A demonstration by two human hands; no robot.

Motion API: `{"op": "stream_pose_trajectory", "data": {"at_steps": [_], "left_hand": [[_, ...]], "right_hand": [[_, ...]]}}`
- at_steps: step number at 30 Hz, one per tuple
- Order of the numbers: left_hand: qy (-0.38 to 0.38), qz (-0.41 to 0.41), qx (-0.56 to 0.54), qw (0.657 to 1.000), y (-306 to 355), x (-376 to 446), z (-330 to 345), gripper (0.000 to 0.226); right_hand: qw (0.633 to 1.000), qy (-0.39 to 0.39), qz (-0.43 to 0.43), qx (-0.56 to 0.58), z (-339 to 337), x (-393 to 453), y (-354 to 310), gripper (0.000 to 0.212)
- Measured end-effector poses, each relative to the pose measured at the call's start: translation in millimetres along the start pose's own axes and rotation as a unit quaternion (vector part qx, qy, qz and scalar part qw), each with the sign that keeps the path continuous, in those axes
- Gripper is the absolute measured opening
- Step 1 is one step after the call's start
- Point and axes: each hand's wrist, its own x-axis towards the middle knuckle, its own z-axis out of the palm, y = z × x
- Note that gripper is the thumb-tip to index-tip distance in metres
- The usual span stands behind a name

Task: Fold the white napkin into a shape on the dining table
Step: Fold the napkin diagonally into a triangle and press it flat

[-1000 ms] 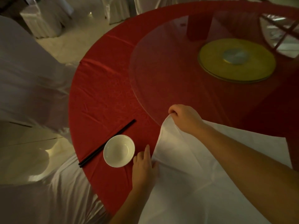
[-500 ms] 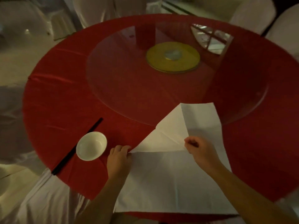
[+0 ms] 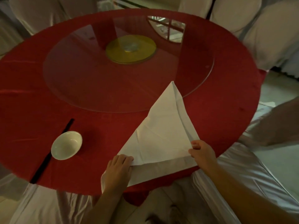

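The white napkin (image 3: 159,135) lies on the red round dining table (image 3: 40,101) near its front edge, folded over into a rough triangle whose tip points away from me onto the glass. A lower layer sticks out along the near edge. My left hand (image 3: 119,167) presses flat on the napkin's near left corner. My right hand (image 3: 202,155) pinches the folded corner at the near right, thumb and fingers closed on the cloth.
A small white bowl (image 3: 66,145) sits left of the napkin, with black chopsticks (image 3: 53,150) lying under and beside it. A glass turntable (image 3: 77,81) with a yellow hub (image 3: 131,49) fills the table's middle. White-covered chairs (image 3: 262,29) ring the table.
My right hand has pulled the napkin's far corner across and down to the near right, closing the cloth into a triangle. My left hand has stayed on the near left corner. The view has shifted.
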Motion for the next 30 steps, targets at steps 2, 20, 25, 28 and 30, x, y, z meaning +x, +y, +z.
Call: {"op": "stream_pose_trajectory", "data": {"at_steps": [2, 20, 25, 28, 30], "left_hand": [[-0.006, 0.007, 0.006, 1.000, 8.3, -5.8, -1.1, 0.017], [0.140, -0.065, 0.035, 0.987, -19.1, -74.2, 2.1, 0.042], [0.141, -0.101, 0.015, 0.985, -37.8, -85.7, 11.1, 0.048], [0.120, -0.138, 0.003, 0.983, -39.9, -86.7, 11.6, 0.046], [0.097, -0.166, -0.010, 0.981, -40.2, -88.2, 12.0, 0.044]], "right_hand": [[1.000, 0.012, 0.013, 0.001, -4.6, 1.9, 6.9, 0.035], [0.999, 0.031, 0.039, -0.014, -33.3, 4.5, 43.1, 0.010], [0.998, 0.021, 0.063, -0.022, -35.0, 4.1, 47.2, 0.007], [0.997, 0.015, 0.073, -0.020, -35.3, 2.3, 49.1, 0.006], [0.997, 0.020, 0.070, -0.028, -36.7, 0.8, 51.0, 0.007]]}}
